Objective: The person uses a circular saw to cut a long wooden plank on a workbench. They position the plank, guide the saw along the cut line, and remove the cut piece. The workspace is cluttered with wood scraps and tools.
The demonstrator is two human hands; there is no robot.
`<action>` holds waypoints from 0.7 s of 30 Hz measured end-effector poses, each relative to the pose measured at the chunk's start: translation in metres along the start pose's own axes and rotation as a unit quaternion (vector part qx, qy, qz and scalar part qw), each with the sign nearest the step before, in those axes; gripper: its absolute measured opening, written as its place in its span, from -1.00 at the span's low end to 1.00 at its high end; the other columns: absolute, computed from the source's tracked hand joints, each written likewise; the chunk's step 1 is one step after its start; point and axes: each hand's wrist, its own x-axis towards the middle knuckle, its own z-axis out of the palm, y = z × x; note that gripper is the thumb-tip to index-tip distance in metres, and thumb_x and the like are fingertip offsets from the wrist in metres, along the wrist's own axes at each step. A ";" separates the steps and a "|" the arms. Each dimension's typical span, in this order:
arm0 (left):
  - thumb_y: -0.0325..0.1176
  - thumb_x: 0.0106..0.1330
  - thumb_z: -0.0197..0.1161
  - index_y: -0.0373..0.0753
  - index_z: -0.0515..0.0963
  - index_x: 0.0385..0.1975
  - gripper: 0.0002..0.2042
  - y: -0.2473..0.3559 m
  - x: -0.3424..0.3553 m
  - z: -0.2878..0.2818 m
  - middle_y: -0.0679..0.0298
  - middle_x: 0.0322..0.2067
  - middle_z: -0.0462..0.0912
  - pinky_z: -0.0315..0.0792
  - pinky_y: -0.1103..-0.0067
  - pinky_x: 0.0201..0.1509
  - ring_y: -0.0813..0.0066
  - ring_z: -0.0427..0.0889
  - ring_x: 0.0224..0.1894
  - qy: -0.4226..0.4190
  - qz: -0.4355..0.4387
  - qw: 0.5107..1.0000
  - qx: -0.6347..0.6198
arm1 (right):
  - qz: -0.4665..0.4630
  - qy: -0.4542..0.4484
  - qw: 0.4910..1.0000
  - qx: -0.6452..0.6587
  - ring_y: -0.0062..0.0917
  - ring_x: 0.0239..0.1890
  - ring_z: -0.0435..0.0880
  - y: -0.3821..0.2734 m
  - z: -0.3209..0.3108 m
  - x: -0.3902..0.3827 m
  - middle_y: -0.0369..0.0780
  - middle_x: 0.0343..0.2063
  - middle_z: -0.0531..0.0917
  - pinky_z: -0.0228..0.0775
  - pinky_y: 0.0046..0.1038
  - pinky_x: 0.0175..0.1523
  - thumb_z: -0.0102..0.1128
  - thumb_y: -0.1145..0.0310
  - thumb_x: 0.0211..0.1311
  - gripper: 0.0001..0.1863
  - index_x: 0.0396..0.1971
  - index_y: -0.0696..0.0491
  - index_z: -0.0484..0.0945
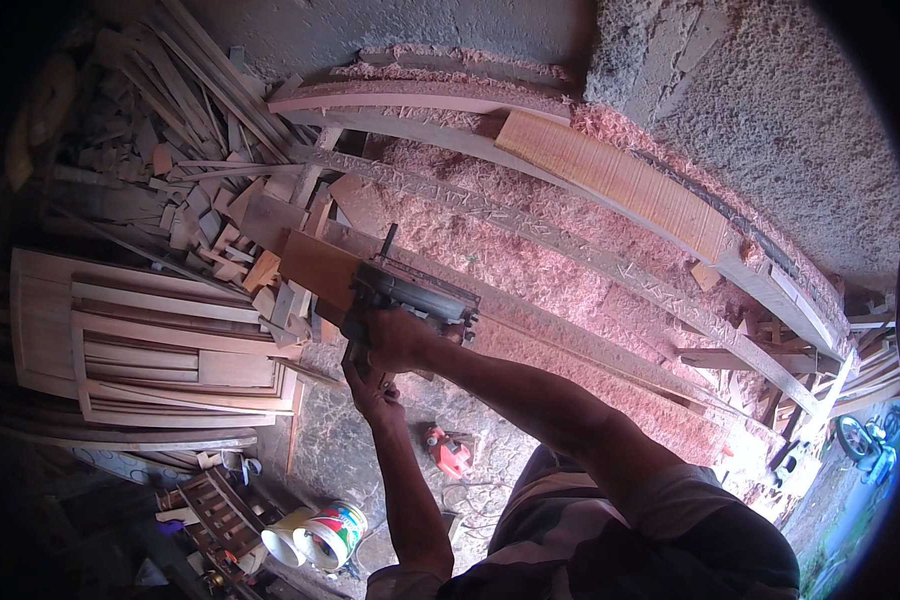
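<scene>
My right hand (pixel 402 340) is closed against the near side of a dark metal tool (pixel 415 293), which has parallel rails and a thin rod sticking up. Just below it, my left hand (pixel 374 394) has its fingers closed around something narrow at the tool's near end; shadow keeps me from making it out. An orange-brown board (pixel 320 268) runs from the tool toward the upper left. Whether the tool is fastened to the board or only rests against it, I cannot tell.
Pink wood shavings (pixel 440 210) lie among long beams (pixel 570 255). A ribbed plank (pixel 610 180) rests on a curved timber. Offcuts (pixel 225 235) and wooden frames (pixel 180 350) fill the left. A red power tool (pixel 450 452) and buckets (pixel 332 535) stand on the floor.
</scene>
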 end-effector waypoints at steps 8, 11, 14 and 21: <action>-0.11 0.43 0.28 -0.11 0.34 0.34 -0.47 -0.002 0.054 -0.023 0.44 -0.43 0.59 -0.02 0.75 -0.62 0.77 0.25 -0.67 -0.076 0.072 0.994 -0.018 | -0.001 -0.012 1.000 -0.005 0.02 -0.11 0.73 -0.008 0.003 0.029 0.08 -0.23 0.73 0.62 -0.09 -0.05 0.24 0.36 0.02 -0.54 0.02 -0.01 0.57; 0.06 0.43 0.24 -0.14 0.43 0.20 -0.49 0.003 0.069 -0.025 0.44 -0.47 0.57 0.00 0.73 -0.63 0.75 0.25 -0.68 -0.044 0.046 0.997 -0.036 | 0.022 -0.024 0.999 -0.015 0.03 -0.08 0.72 -0.008 0.012 0.049 0.13 -0.21 0.72 0.60 -0.10 0.03 0.23 0.44 -0.06 -0.46 0.05 0.18 0.55; 0.22 0.40 0.19 -0.16 0.50 0.10 -0.44 0.018 0.078 -0.022 0.42 -0.50 0.57 0.01 0.72 -0.63 0.74 0.26 -0.69 -0.036 0.030 0.998 -0.031 | 0.026 -0.027 0.999 -0.020 0.02 -0.05 0.71 -0.005 0.021 0.070 0.12 -0.20 0.72 0.59 -0.11 0.06 0.21 0.46 -0.07 -0.43 0.08 0.14 0.54; 0.33 0.34 0.18 -0.18 0.57 -0.03 -0.38 0.045 0.094 -0.010 0.33 -0.49 0.62 0.05 0.69 -0.66 0.72 0.27 -0.71 0.005 0.043 0.998 -0.034 | -0.033 0.015 0.999 0.002 0.06 -0.04 0.70 -0.006 0.033 0.103 0.17 -0.16 0.70 0.59 -0.08 0.05 0.17 0.48 -0.01 -0.38 0.19 0.10 0.48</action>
